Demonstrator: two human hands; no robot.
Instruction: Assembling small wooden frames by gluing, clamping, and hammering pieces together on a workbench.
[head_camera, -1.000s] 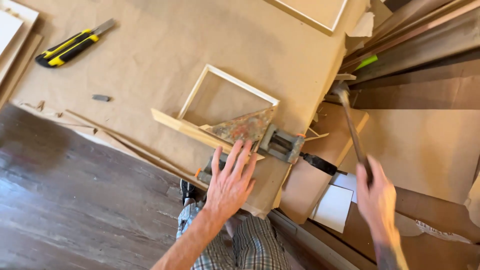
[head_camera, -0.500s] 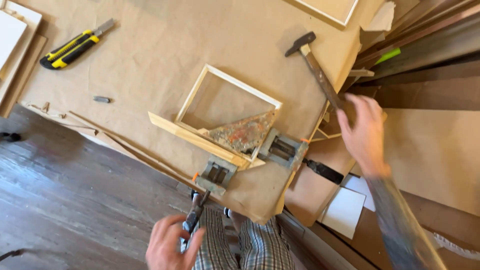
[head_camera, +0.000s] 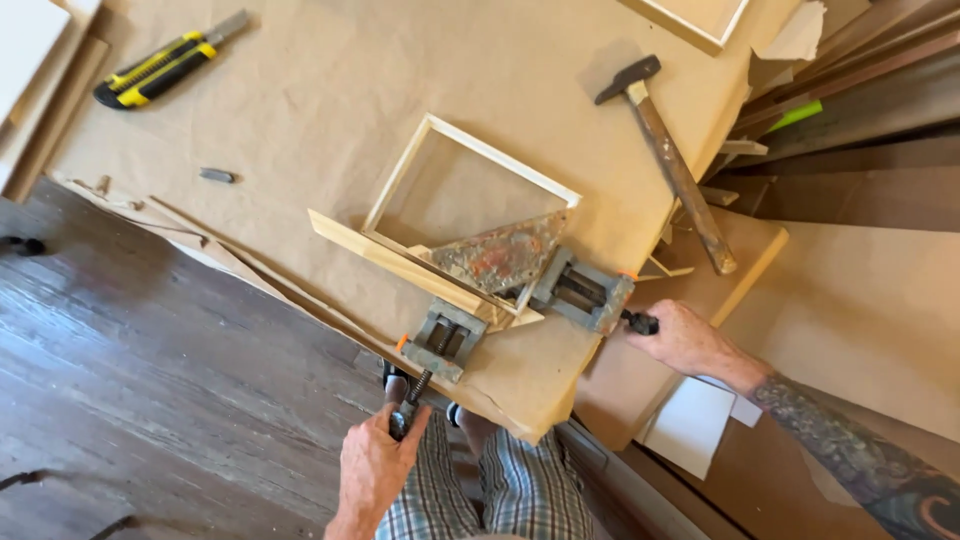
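Corner clamp (head_camera: 510, 300) at table's (head_camera: 300, 90) near edge, gripping near corner of wooden frame (head_camera: 470, 190). Left hand (head_camera: 372, 468) on near screw handle; right hand (head_camera: 685, 338) on right one. Hammer (head_camera: 670, 160) right of frame. Utility knife (head_camera: 165, 65) far left.

bright soft daylight, sharp, faint shadows
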